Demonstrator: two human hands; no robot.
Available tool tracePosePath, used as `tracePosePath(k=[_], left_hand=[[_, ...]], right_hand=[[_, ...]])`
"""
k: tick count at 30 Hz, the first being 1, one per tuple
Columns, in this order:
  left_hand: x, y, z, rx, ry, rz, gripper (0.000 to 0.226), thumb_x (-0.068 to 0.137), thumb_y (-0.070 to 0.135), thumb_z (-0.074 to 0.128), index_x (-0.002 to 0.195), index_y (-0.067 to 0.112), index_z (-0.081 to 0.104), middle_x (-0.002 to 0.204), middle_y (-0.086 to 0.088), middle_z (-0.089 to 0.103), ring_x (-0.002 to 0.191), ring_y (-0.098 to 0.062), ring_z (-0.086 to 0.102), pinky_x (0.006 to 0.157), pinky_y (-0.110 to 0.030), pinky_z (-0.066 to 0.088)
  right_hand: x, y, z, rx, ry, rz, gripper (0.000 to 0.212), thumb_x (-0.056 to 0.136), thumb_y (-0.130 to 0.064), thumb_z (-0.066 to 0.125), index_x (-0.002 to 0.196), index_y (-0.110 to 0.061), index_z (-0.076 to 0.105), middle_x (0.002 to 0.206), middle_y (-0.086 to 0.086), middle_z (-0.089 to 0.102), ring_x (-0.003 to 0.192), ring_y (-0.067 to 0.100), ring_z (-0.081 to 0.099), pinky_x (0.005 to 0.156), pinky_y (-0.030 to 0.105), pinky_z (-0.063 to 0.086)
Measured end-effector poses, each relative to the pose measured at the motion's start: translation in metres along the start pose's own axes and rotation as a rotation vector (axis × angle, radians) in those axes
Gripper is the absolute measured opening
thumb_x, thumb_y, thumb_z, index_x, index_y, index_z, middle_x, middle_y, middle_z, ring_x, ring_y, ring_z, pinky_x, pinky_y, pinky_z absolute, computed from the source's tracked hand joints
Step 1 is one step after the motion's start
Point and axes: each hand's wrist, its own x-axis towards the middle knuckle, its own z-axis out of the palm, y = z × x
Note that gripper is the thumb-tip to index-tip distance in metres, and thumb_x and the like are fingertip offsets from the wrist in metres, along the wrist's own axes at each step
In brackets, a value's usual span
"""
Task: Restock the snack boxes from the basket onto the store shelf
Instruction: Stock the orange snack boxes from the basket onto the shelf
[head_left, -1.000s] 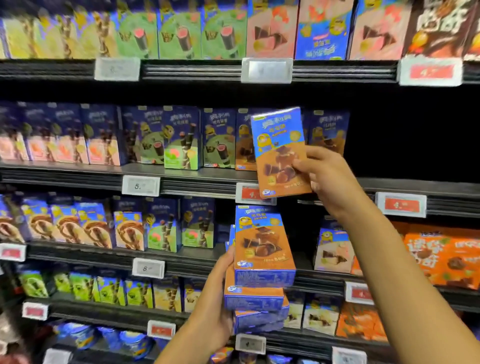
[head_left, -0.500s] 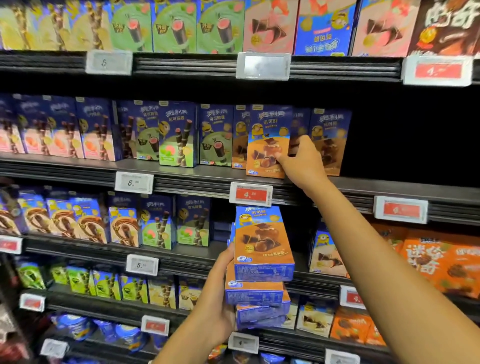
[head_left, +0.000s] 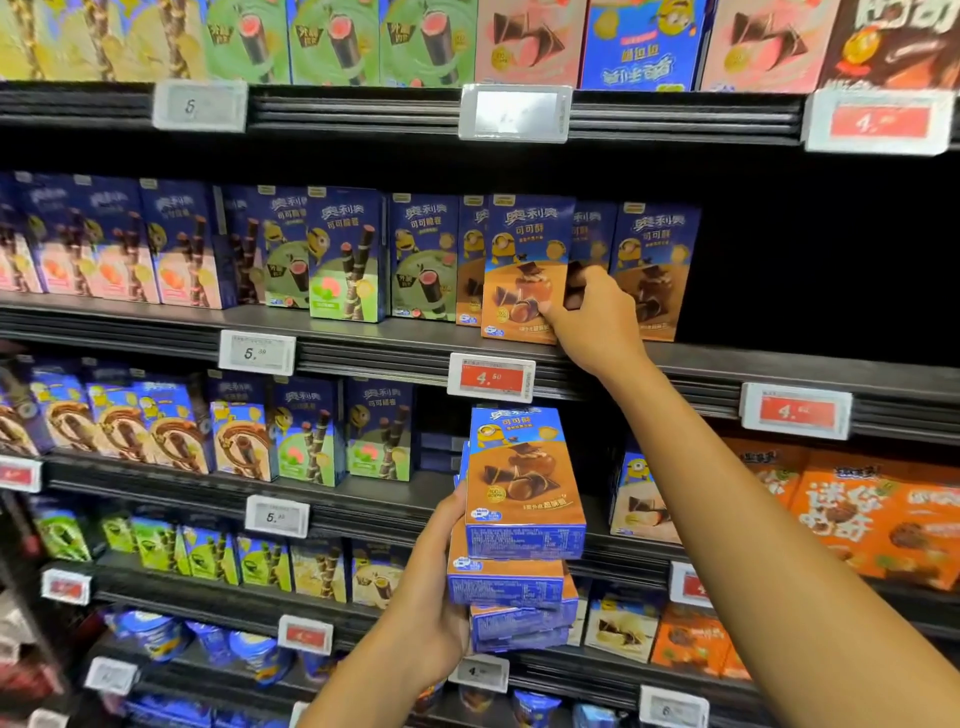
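Two hands work: the right hand (head_left: 597, 319) pinches the three o'clock edge of an orange snack box (head_left: 522, 270) standing upright on the shelf (head_left: 395, 340), at twelve o'clock from the stack of matching boxes (head_left: 522, 519), which the left hand (head_left: 428, 597) grips from its nine o'clock side. A red price tag (head_left: 491, 376) hangs between box and stack.

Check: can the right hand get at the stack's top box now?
Probably, once freed: the right hand pinches the shelved box; nothing lies between it and the top box of the stack.
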Motion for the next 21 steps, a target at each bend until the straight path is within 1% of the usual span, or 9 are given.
tracePosePath(k=[4, 8, 10, 12, 14, 15, 17, 19, 21], left_hand=[[0.004, -0.004, 0.002, -0.011, -0.015, 0.001, 0.064, 0.081, 0.068, 0.071, 0.122, 0.019, 0.078, 0.12, -0.015, 0.076, 0.097, -0.036, 0.077, 0.078, -0.046, 0.061], [0.005, -0.005, 0.002, -0.011, -0.039, 0.016, 0.066, 0.075, 0.069, 0.079, 0.121, 0.021, 0.079, 0.121, -0.014, 0.076, 0.098, -0.035, 0.077, 0.078, -0.045, 0.061], [0.005, -0.007, 0.002, 0.0, -0.062, 0.037, 0.072, 0.064, 0.07, 0.085, 0.118, 0.022, 0.08, 0.122, -0.013, 0.076, 0.101, -0.035, 0.077, 0.08, -0.045, 0.061], [0.004, -0.009, 0.002, 0.016, -0.076, 0.059, 0.074, 0.059, 0.072, 0.087, 0.116, 0.024, 0.081, 0.123, -0.011, 0.076, 0.106, -0.035, 0.076, 0.085, -0.048, 0.062], [0.003, -0.012, 0.002, 0.031, -0.068, 0.093, 0.071, 0.063, 0.073, 0.083, 0.116, 0.025, 0.08, 0.125, -0.011, 0.075, 0.11, -0.035, 0.074, 0.091, -0.051, 0.061], [0.003, -0.014, 0.002, 0.038, -0.053, 0.105, 0.07, 0.066, 0.073, 0.081, 0.117, 0.026, 0.08, 0.125, -0.011, 0.075, 0.111, -0.035, 0.074, 0.094, -0.051, 0.06], [0.004, -0.019, 0.001, 0.048, -0.02, 0.125, 0.066, 0.072, 0.072, 0.076, 0.12, 0.027, 0.079, 0.127, -0.01, 0.075, 0.113, -0.035, 0.073, 0.097, -0.052, 0.059], [0.004, -0.023, -0.001, 0.063, 0.002, 0.158, 0.062, 0.077, 0.073, 0.072, 0.121, 0.029, 0.078, 0.128, -0.009, 0.074, 0.115, -0.033, 0.073, 0.097, -0.05, 0.059], [0.005, -0.026, -0.002, 0.083, 0.017, 0.194, 0.063, 0.076, 0.075, 0.072, 0.121, 0.032, 0.078, 0.127, -0.007, 0.075, 0.115, -0.032, 0.073, 0.1, -0.05, 0.057]], right_hand=[[0.0, 0.003, 0.0, 0.02, 0.009, -0.016, 0.036, 0.093, -0.031, 0.073, 0.12, -0.012, 0.06, 0.104, -0.004, 0.057, 0.096, 0.016, 0.057, 0.074, 0.026, 0.04], [-0.007, 0.002, -0.006, 0.023, 0.03, -0.012, 0.036, 0.095, -0.021, 0.071, 0.128, -0.012, 0.061, 0.12, 0.001, 0.064, 0.108, 0.019, 0.062, 0.083, 0.025, 0.045], [-0.023, 0.001, -0.016, 0.133, 0.121, -0.071, 0.035, 0.095, -0.018, 0.07, 0.128, -0.014, 0.062, 0.12, -0.002, 0.066, 0.108, 0.011, 0.064, 0.084, 0.017, 0.047], [-0.052, 0.0, -0.026, 0.309, 0.192, -0.152, 0.023, 0.094, -0.02, 0.068, 0.117, -0.021, 0.067, 0.108, -0.01, 0.069, 0.097, 0.001, 0.066, 0.079, 0.013, 0.052], [-0.088, 0.005, -0.028, 0.45, 0.2, -0.198, 0.01, 0.094, -0.022, 0.064, 0.098, -0.03, 0.067, 0.095, -0.009, 0.071, 0.088, 0.009, 0.07, 0.073, 0.024, 0.057], [-0.106, 0.009, -0.026, 0.486, 0.19, -0.19, 0.011, 0.094, -0.021, 0.064, 0.092, -0.032, 0.065, 0.09, -0.006, 0.071, 0.085, 0.016, 0.07, 0.07, 0.029, 0.056], [-0.133, 0.022, -0.021, 0.5, 0.154, -0.141, 0.012, 0.094, -0.018, 0.065, 0.088, -0.028, 0.066, 0.085, -0.006, 0.07, 0.08, 0.019, 0.068, 0.069, 0.027, 0.054], [-0.151, 0.037, -0.015, 0.49, 0.094, -0.026, 0.011, 0.093, -0.014, 0.068, 0.088, -0.024, 0.068, 0.085, -0.008, 0.07, 0.078, 0.01, 0.066, 0.069, 0.02, 0.051], [-0.162, 0.051, -0.011, 0.478, -0.032, 0.151, 0.007, 0.092, -0.022, 0.073, 0.097, -0.023, 0.068, 0.091, -0.007, 0.07, 0.077, 0.001, 0.065, 0.068, 0.02, 0.053]])
